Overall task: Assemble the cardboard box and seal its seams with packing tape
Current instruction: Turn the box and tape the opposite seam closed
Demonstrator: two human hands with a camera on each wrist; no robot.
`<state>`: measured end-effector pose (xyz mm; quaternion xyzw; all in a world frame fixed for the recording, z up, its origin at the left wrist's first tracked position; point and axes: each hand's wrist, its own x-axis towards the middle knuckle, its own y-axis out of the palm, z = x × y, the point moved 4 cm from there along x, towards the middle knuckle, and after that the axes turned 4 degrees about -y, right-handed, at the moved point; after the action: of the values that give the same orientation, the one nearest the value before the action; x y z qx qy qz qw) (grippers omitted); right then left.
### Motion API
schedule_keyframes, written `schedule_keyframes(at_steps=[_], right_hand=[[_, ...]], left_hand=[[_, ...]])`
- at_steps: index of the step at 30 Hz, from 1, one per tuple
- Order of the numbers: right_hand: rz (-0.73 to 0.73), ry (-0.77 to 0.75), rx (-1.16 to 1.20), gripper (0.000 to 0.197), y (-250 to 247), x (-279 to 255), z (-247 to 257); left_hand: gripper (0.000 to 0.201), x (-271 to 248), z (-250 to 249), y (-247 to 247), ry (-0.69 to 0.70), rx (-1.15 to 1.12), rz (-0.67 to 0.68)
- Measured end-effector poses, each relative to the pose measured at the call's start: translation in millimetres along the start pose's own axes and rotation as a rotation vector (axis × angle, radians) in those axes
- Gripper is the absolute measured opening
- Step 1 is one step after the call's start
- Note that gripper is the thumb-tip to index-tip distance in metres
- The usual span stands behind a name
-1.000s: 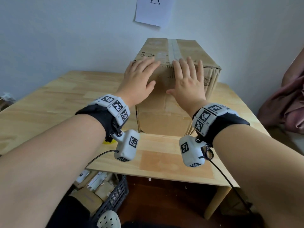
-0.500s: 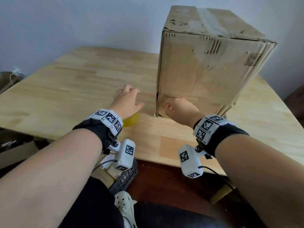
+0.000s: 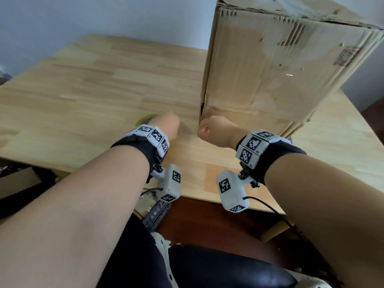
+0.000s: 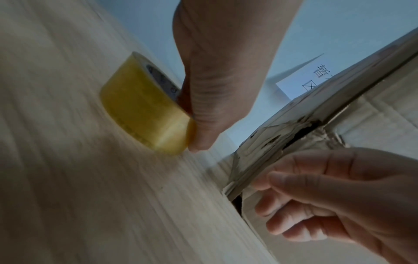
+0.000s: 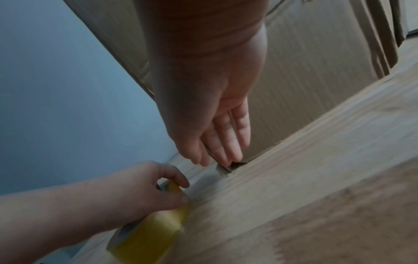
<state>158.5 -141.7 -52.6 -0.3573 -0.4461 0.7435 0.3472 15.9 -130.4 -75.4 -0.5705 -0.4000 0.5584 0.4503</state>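
Note:
A tall worn cardboard box [image 3: 270, 69] stands on end on the wooden table [image 3: 83, 90], with old clear tape along its edges. My right hand [image 3: 214, 129] is at the box's near bottom left corner; the left wrist view shows its thumb and curled fingers [image 4: 294, 201] pinching that corner edge. My left hand [image 3: 166, 123] is just left of it and grips a yellow roll of packing tape [image 4: 140, 110] standing on edge on the table. In the head view the roll [image 3: 143, 119] is mostly hidden behind the wrist.
The box takes up the table's right half; bare wood stretches to the left and toward the near edge. A black crate [image 3: 155, 213] with clutter sits under the table, and a black seat [image 3: 207, 267] is below me. A paper sheet [image 4: 300, 80] hangs on the wall.
Both hands came off the top of the box and dropped to its base. The left hand closed on the tape roll; the right hand took the bottom corner. The view moved closer.

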Motion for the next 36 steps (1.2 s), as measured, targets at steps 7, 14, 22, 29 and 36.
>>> schedule_keyframes(at_steps=[7, 14, 22, 29, 36], right_hand=[[-0.116, 0.032, 0.241, 0.037, 16, -8, -4], [-0.301, -0.01, 0.756, 0.031, 9, -39, -11], [-0.476, 0.013, 0.652, 0.012, -11, -70, -26], [-0.317, 0.089, 0.914, 0.048, -11, -76, -30], [-0.171, 0.063, 0.972, 0.087, -15, -86, -36]], left_hand=[[0.037, -17, -16, -12, 0.086, -0.243, -0.075], [0.015, -51, -40, -37, 0.221, -0.609, -0.208], [0.019, -59, -55, -41, 0.203, -0.818, -0.215], [0.041, -57, -66, -41, 0.247, -1.065, -0.156], [0.027, -71, -73, -60, 0.372, -1.294, -0.11]])
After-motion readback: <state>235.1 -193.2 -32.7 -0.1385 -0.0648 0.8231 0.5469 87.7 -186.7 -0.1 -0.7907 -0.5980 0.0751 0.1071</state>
